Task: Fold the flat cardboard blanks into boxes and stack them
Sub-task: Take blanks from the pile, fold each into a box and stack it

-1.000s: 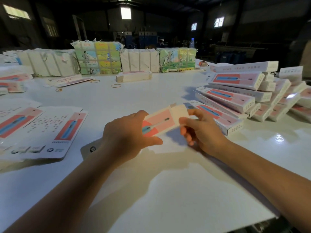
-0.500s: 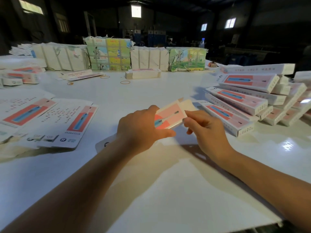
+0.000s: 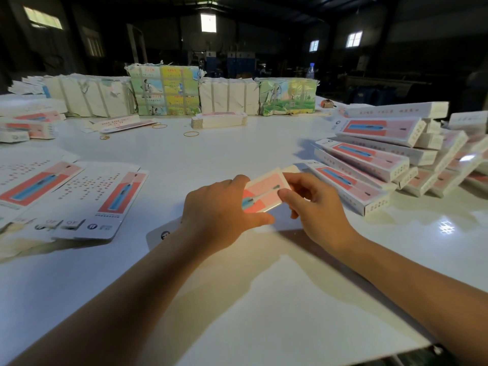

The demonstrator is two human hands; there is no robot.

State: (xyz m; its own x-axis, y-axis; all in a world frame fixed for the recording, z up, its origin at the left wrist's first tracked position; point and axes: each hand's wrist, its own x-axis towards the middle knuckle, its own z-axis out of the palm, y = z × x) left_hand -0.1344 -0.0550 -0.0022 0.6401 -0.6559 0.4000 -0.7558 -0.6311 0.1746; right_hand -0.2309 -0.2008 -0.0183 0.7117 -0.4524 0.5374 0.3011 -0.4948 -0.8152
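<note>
Cardboard blank held in both hands

Cardboard blank (image 3: 264,192), pink and white, sits mid-worktop (image 3: 237,159), partly folded. Left hand (image 3: 221,215) curls over its near end, thumb beneath. Right hand (image 3: 314,207) pinches the far end. Folded boxes (image 3: 369,159) crowd the right; flat blanks (image 3: 79,196) lie left; bare worktop stretches ahead.

The tabletop (image 3: 237,154) lies bare through its middle, from the near edge to the bundles (image 3: 163,93) lined along the far edge; only rubber bands (image 3: 191,133) and a small stack (image 3: 219,120) sit out there. Along the left edge, flat blanks (image 3: 105,199) spread inward. Toward the right edge, a leaning pile of boxes (image 3: 369,159) blocks passage. Both hands, left (image 3: 219,210) and right (image 3: 314,204), hold a blank (image 3: 261,194) at the centre, just beside that pile.
</note>
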